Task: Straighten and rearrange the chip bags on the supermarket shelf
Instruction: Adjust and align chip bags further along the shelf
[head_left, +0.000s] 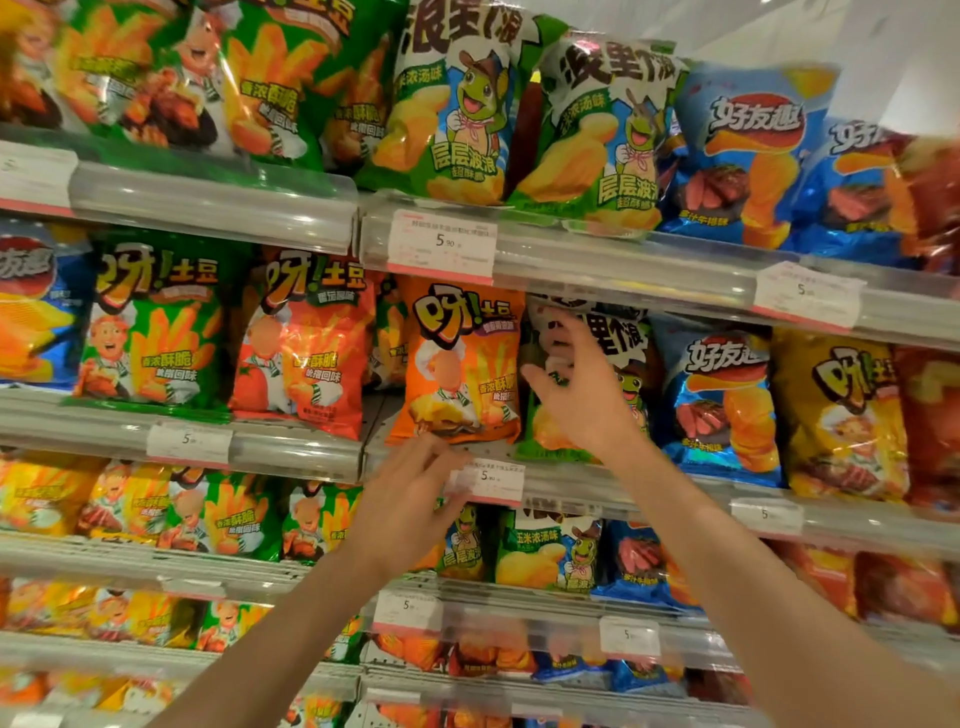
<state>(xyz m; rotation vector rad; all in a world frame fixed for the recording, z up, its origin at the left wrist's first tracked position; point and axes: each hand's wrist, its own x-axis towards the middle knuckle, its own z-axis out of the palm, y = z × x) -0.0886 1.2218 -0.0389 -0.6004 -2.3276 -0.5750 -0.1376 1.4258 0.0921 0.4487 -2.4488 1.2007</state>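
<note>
The orange chip bag (457, 364) stands upright on the second shelf (571, 483), printed with a chef figure and fries; just beside it stands a green-and-white bag (631, 353) with a frog mascot. The right hand (582, 384), fingers spread, touches the green-and-white bag. The left hand (410, 499), fingers relaxed, hovers below the orange bag at the price label (493, 480).

price tags' (808, 291) small print unreadable
</note>
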